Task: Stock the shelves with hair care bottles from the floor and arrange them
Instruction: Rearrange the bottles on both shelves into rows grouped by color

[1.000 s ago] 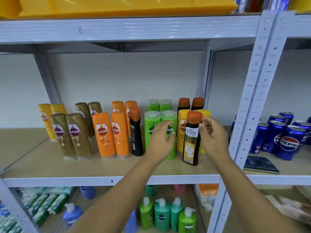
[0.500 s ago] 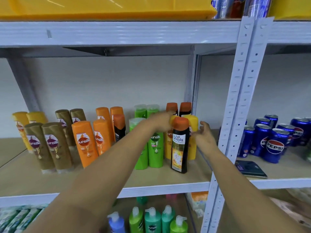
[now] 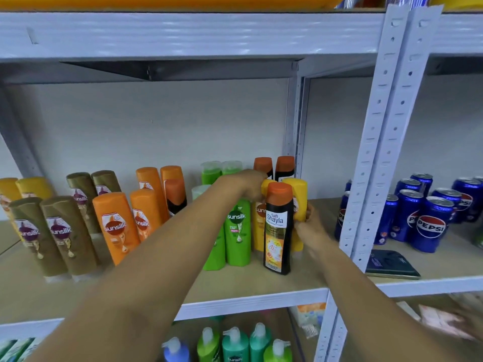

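Nearest us, the black Shayla bottle (image 3: 278,231) stands alone at the shelf (image 3: 251,300) front; behind it our right hand (image 3: 311,226) cups the side of a yellow bottle (image 3: 299,202), fingers loosely curled, seemingly steadying it; our left hand (image 3: 248,185) closes over the top of its yellow neighbour (image 3: 258,231), likely squaring the pair into line; beyond stand two orange-capped bottles (image 3: 274,167).

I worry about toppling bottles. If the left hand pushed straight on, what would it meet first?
Probably the left yellow bottle, whose top the left hand already reaches; behind stand the orange-capped black bottles. Depth is unclear.
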